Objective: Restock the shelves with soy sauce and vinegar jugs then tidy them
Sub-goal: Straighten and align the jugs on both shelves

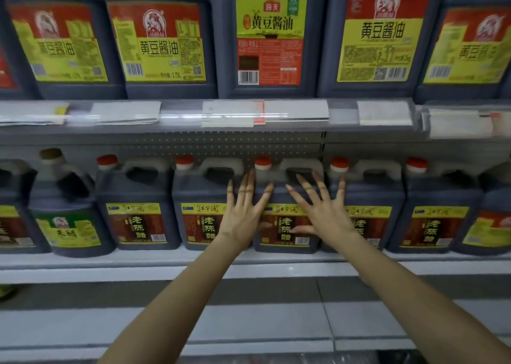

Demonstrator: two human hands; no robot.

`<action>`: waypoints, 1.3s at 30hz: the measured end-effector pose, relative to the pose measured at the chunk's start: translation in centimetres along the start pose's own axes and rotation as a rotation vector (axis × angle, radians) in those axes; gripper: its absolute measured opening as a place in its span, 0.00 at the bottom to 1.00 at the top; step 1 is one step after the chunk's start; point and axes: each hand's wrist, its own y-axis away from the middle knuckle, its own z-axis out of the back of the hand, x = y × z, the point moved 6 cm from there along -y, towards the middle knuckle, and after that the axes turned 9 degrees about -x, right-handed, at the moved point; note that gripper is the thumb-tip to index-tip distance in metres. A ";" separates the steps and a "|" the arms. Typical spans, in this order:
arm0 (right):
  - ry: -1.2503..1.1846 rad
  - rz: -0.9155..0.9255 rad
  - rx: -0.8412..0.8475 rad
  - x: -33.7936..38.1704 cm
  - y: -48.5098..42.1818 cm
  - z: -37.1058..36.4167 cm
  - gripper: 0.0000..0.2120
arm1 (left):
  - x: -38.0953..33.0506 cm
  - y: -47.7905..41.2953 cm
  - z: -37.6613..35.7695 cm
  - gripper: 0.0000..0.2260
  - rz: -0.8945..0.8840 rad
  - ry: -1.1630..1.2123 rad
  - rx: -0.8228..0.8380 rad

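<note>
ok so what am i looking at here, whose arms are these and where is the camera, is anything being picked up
There is no machine here: a person is working with bare hands. The single picture comes from a camera worn on their head, looking forward and down. The left hand and right hand are both open, fingers spread, laid flat against the fronts of dark vinegar jugs with red caps, which stand in a row on the lower shelf. Nothing is gripped or lifted. On the shelf above stand soy sauce jugs with yellow and red labels, and a strip of price tags runs along its edge.
</note>
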 end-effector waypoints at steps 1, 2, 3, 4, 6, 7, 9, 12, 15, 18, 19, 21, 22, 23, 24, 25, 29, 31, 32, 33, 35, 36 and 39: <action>-0.004 0.001 -0.003 0.2 0.2 0.1 0.55 | 0.3 0.2 0.1 0.44 -0.037 0.018 -0.005; -0.008 -0.006 -0.006 0.3 0.4 0.1 0.56 | 0.8 0.4 0.3 0.44 -0.066 0.028 -0.047; -0.013 -0.017 -0.016 0.4 0.5 0.2 0.57 | 1.6 0.6 0.6 0.43 -0.058 0.058 -0.068; -0.019 -0.027 -0.033 0.6 0.6 0.4 0.59 | 2.8 0.6 1.3 0.42 -0.048 0.050 -0.132; -0.017 -0.047 -0.047 1.1 0.5 1.0 0.60 | 5.7 0.6 2.1 0.40 -0.019 0.046 -0.135; -0.008 -0.052 -0.051 1.5 0.2 1.6 0.59 | 7.3 0.4 2.2 0.38 0.021 0.072 -0.087; -0.016 -0.074 -0.061 2.9 -0.6 2.6 0.58 | 10.3 -0.4 2.7 0.36 0.055 0.115 -0.076; -0.095 -0.152 -0.002 5.0 -2.9 3.7 0.53 | 12.7 -2.1 3.0 0.36 0.017 0.163 -0.076; -0.150 -0.198 0.004 5.9 -5.2 4.1 0.56 | 13.6 -4.1 2.9 0.32 0.051 0.244 -0.014; -0.167 -0.214 0.100 5.9 -5.6 3.3 0.58 | 13.5 -6.1 2.6 0.34 -0.072 0.368 0.028; -0.163 -0.207 0.125 5.8 -5.5 3.3 0.58 | 13.3 -6.6 2.6 0.34 -0.119 0.392 0.049; -0.171 -0.193 0.148 5.7 -5.4 3.4 0.58 | 13.1 -7.4 2.5 0.34 -0.152 0.410 0.090; -0.179 -0.191 0.154 5.6 -5.5 3.4 0.59 | 13.1 -7.6 2.6 0.36 -0.152 0.422 0.093; -0.183 -0.187 0.159 5.6 -5.5 3.4 0.59 | 13.0 -7.7 2.6 0.38 -0.157 0.426 0.082; -0.183 -0.183 0.162 5.6 -5.5 3.5 0.59 | 12.9 -7.7 2.6 0.39 -0.175 0.417 0.069; -0.195 -0.181 0.159 5.6 -5.6 3.7 0.59 | 12.9 -7.6 2.6 0.37 -0.182 0.409 0.060; -0.276 -0.168 0.075 5.2 -5.4 3.7 0.59 | 13.2 -7.3 2.2 0.31 -0.124 0.428 0.110; -0.266 -0.147 0.031 5.0 -5.4 3.4 0.60 | 13.0 -7.1 2.4 0.31 -0.109 0.416 0.145; -0.262 -0.143 0.020 5.0 -5.5 3.4 0.60 | 12.7 -7.0 2.6 0.31 -0.110 0.408 0.149; -0.262 -0.140 0.012 5.0 -5.5 3.3 0.60 | 12.5 -6.9 2.9 0.30 -0.109 0.409 0.148; -0.262 -0.130 0.011 4.8 -5.5 3.2 0.59 | 11.8 -6.7 3.7 0.30 -0.113 0.420 0.119; -0.260 -0.124 0.018 4.6 -5.4 3.2 0.58 | 11.5 -6.5 4.1 0.30 -0.113 0.422 0.097; -0.259 -0.108 0.006 4.1 -5.3 3.0 0.56 | 11.2 -6.2 4.7 0.29 -0.073 0.393 0.049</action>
